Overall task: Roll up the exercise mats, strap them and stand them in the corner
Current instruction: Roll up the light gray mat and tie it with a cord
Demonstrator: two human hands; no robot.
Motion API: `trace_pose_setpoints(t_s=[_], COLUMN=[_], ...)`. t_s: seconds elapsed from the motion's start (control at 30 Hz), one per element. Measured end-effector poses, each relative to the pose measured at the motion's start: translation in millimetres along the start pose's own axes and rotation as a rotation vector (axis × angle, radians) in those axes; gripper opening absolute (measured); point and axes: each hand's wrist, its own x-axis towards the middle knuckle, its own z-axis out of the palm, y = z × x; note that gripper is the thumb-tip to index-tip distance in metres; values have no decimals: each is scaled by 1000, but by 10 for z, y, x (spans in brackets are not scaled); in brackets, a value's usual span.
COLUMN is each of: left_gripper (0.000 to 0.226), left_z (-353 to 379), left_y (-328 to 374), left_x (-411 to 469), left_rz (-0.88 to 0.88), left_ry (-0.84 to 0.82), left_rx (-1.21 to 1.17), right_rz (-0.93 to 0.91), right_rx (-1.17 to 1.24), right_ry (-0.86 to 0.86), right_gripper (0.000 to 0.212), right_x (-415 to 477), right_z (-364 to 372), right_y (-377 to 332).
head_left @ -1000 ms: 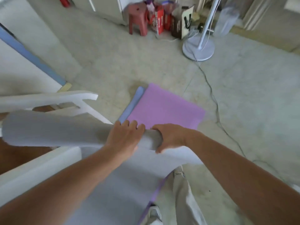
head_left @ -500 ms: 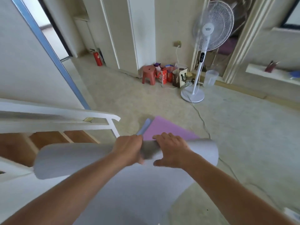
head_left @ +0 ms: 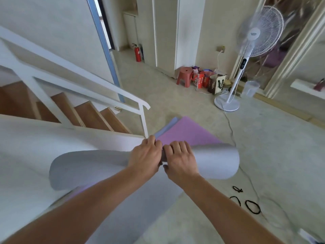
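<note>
A grey-blue exercise mat (head_left: 216,161) is partly rolled into a loose tube, held up in front of me at its middle. My left hand (head_left: 146,155) and my right hand (head_left: 181,159) grip the roll side by side, fingers curled over its top. The unrolled part of the mat hangs down toward me. A purple mat (head_left: 186,132) lies flat on the floor beyond the roll, with another grey-blue layer showing along its left edge. Three black elastic straps (head_left: 252,206) lie on the floor to the right.
A white stair railing (head_left: 73,85) and wooden steps are close on the left. A standing fan (head_left: 228,103) with its cable running across the floor, a red stool (head_left: 184,76), bags and a clear jug stand at the back wall. A red fire extinguisher (head_left: 137,52) is further back.
My view has lifted from the floor to the room. Both hands have drawn closer together on the roll, and the roll looks thicker and higher.
</note>
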Motion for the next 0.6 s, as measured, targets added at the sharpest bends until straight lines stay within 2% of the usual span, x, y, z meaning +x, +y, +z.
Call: trace_pose_setpoints(t_s=[0.13,0.27,0.37,0.43,0.53,0.6], left_gripper=[66,55,36,27,17,17], left_z=[-8,32,46,64,57,27], left_y=[-252,-614,-876,-1029,-1200,-1258], left_x=[-411,-843,-1130,-1261,-1369,-1397], left_rz=[93,-22,-123,-94,-19,8], left_ry=[104,101,36,-28,-80,-184], left_rx=[34,9,5,4,-60,-118], right_rz=[-45,-117,-148,-156,-145,-98], right_rx=[-64,-174,-269,-315,-305,-271], right_ry=[-27,70,176,201,147,63], right_gripper=[44,53,47,45,54,53], right_x=[-77,-98,-103,-155,-256,-295], right_z=[-110,-73,-57,-20,28,15], right_y=[-257,-854,-1325,-1514,-1657,-1718])
